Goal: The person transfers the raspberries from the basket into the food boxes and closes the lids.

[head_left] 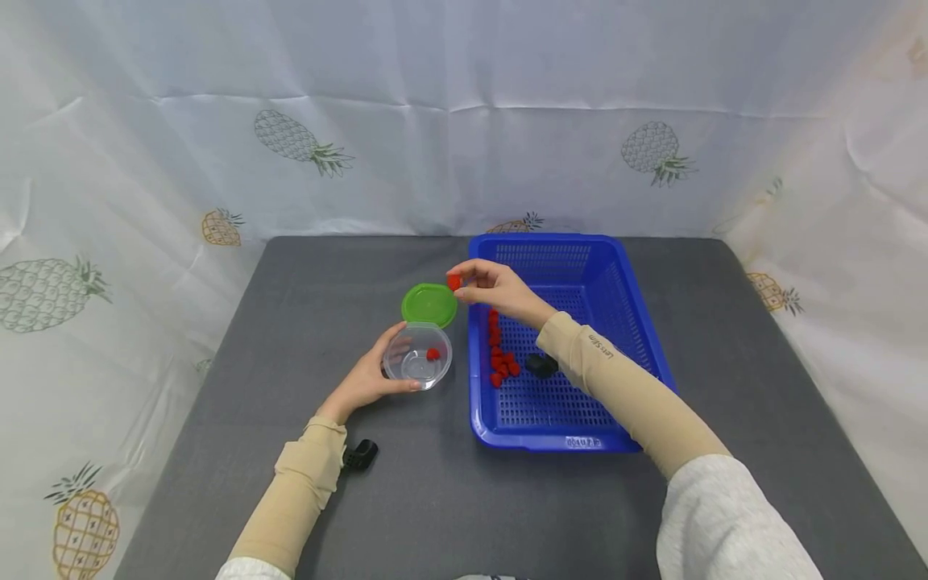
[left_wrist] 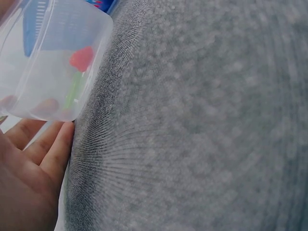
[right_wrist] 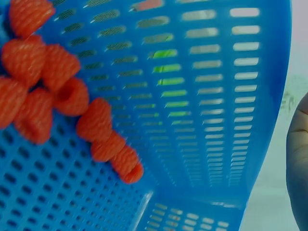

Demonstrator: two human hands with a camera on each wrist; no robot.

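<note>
A clear round plastic tub [head_left: 418, 366] stands on the grey table, and my left hand [head_left: 368, 375] grips its near left side between thumb and fingers. One raspberry [head_left: 432, 354] lies inside the tub, showing red through its wall in the left wrist view. Above the rim of the blue basket, my right hand [head_left: 496, 288] pinches another raspberry [head_left: 454, 282] between thumb and fingertips. Only an edge of that hand shows in the right wrist view. Several more raspberries [right_wrist: 94, 120] lie along the basket's left wall. A round green lid [head_left: 429, 305] lies just behind the tub.
The perforated blue basket [head_left: 558, 442] stands right of the tub, its raised walls between the raspberries and the tub. Black wrist devices [head_left: 361, 455] show by both forearms. A pineapple-print white curtain [head_left: 464, 161] hangs behind the table and at its sides.
</note>
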